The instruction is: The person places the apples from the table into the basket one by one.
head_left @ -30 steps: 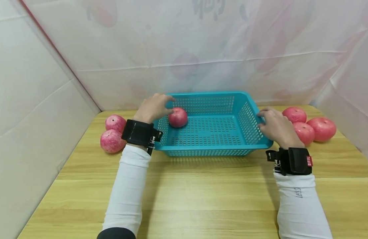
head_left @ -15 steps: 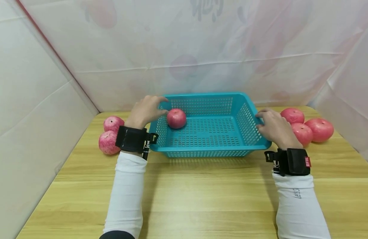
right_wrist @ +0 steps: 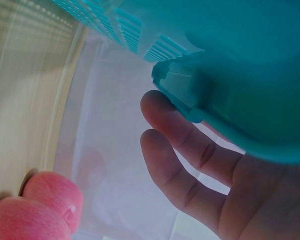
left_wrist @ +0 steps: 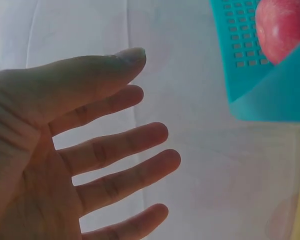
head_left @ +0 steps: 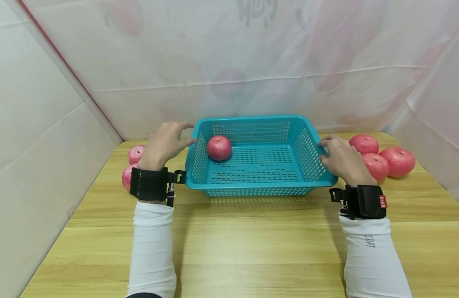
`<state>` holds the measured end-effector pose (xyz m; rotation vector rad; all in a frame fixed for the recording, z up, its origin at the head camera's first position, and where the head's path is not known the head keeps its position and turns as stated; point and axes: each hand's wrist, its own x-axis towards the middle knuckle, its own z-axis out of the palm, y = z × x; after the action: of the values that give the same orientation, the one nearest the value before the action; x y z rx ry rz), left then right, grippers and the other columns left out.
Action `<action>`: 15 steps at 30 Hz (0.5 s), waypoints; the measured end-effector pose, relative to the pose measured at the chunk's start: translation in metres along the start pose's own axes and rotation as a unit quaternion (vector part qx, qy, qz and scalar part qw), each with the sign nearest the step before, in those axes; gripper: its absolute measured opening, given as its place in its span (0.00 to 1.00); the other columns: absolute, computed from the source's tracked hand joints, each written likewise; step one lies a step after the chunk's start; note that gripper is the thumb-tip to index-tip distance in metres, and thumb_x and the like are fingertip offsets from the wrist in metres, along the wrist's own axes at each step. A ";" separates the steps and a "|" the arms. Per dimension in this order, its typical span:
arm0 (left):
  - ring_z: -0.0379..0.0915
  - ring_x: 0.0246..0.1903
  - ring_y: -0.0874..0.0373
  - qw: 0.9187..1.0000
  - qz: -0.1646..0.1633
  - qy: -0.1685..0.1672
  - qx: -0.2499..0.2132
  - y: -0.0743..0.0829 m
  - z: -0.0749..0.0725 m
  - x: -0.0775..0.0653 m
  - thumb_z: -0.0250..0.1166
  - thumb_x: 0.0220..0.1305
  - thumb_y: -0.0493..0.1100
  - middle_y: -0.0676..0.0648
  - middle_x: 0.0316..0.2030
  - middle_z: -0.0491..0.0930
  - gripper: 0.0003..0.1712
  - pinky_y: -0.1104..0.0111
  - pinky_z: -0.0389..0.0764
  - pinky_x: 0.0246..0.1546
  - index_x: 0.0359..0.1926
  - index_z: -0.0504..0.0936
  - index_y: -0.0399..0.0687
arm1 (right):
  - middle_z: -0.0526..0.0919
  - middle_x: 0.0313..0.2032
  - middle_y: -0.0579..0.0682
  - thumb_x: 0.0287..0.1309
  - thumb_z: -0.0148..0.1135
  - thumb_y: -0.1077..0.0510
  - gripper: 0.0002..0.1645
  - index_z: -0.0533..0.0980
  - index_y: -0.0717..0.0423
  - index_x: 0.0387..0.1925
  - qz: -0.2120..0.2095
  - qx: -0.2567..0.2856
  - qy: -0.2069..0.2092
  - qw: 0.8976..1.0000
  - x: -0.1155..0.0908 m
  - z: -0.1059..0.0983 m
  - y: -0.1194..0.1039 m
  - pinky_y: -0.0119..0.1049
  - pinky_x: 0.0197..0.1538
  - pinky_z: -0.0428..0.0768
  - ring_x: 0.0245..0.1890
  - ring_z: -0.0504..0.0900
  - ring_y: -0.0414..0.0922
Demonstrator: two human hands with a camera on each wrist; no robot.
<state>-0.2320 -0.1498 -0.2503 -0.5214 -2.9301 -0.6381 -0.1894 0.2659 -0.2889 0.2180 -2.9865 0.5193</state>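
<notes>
A blue-green plastic basket (head_left: 261,188) with perforated walls stands at the back of the table in the head view. One red apple (head_left: 219,147) lies inside, near its left end. My left hand (head_left: 163,142) is just off the basket's left side, fingers spread and holding nothing; the left wrist view shows a gap between fingertips and basket. At the right end, my right hand (head_left: 341,159) grips the basket rim. Its fingers (right_wrist: 162,155) curl beneath that rim in the right wrist view, while the thumb is hidden there.
Two apples (head_left: 135,154) sit left of the basket, partly behind the left hand and wrist strap. To the right lie three more apples (head_left: 398,161), one partly behind the right hand. A printed pale cloth (head_left: 229,62) hangs behind the wooden table (head_left: 259,248).
My left hand has moved left from over the basket's left end, out toward the two apples. The right hand keeps its place at the rim; the apple stays in the basket.
</notes>
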 end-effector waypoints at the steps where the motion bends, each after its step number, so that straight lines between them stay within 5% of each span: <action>1: 0.70 0.63 0.38 1.000 -0.001 0.002 0.001 0.000 0.000 -0.002 0.66 0.70 0.43 0.36 0.64 0.75 0.27 0.41 0.75 0.58 0.67 0.75 0.39 | 0.66 0.62 0.75 0.65 0.56 0.68 0.25 0.71 0.82 0.59 0.000 -0.001 0.000 1.000 0.000 0.000 0.000 0.73 0.52 0.74 0.57 0.68 0.74; 15: 0.65 0.66 0.35 1.000 -0.012 0.013 -0.002 -0.019 0.007 -0.028 0.64 0.73 0.45 0.34 0.65 0.73 0.27 0.40 0.73 0.60 0.67 0.74 0.37 | 0.65 0.63 0.76 0.66 0.57 0.67 0.25 0.70 0.82 0.60 0.005 0.002 -0.009 1.000 0.000 -0.001 0.000 0.73 0.51 0.76 0.57 0.69 0.74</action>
<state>-0.2130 -0.1715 -0.2681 -0.4759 -2.9165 -0.6475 -0.1897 0.2666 -0.2878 0.2099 -3.0061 0.5284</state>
